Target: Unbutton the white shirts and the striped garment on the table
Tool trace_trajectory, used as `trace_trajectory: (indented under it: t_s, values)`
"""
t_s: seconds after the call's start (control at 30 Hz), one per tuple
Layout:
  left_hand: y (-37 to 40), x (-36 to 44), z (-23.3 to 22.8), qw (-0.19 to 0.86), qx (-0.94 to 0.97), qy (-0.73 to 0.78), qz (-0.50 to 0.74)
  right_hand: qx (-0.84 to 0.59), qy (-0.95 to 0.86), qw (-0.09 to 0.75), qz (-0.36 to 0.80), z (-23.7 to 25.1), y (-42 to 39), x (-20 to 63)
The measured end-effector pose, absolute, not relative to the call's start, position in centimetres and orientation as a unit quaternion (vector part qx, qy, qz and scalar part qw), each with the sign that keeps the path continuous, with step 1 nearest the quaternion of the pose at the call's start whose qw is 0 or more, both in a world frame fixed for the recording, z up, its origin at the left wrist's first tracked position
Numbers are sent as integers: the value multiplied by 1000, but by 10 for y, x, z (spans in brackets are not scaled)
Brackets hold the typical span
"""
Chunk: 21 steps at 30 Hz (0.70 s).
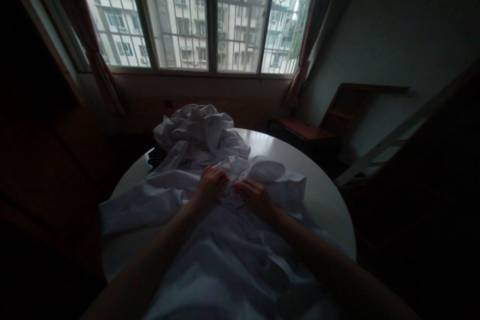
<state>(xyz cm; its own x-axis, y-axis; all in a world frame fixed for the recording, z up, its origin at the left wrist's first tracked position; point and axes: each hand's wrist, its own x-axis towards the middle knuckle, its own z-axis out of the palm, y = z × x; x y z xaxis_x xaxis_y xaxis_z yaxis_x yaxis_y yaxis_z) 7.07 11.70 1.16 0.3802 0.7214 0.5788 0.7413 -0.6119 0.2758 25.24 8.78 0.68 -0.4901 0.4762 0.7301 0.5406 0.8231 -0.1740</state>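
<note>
On the round table (322,195), the left hand (210,186) and right hand (255,199) rest side by side on a spread white shirt (225,255), fingers curled, pinching its fabric near the collar.

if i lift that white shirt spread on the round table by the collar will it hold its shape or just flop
Probably flop: the white shirt lies in soft folds and creases, draping over the table edge. It looks thin, so likely light. Both hands press on it near the collar; it may slide on the smooth tabletop if pushed.
</note>
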Motion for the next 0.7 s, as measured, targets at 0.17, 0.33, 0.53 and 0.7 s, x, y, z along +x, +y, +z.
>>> trace_trajectory:
  t_s: [0.17, 0.33, 0.53, 0.7]
  values:
    - [115, 73, 10, 13, -829, -440, -344, -316, -845, 432, 0, 5, 87, 252]
    - [114, 72, 9, 3, -826, -436, -357, -347, -827, 442, 8, 5, 88, 250]
    - [108, 72, 15, -16, -828, -418, -374, -367, -810, 458, 5, 3, 89, 250]
    - [105, 71, 18, -28, -849, -382, -365, -369, -799, 475, 8, 2, 90, 250]
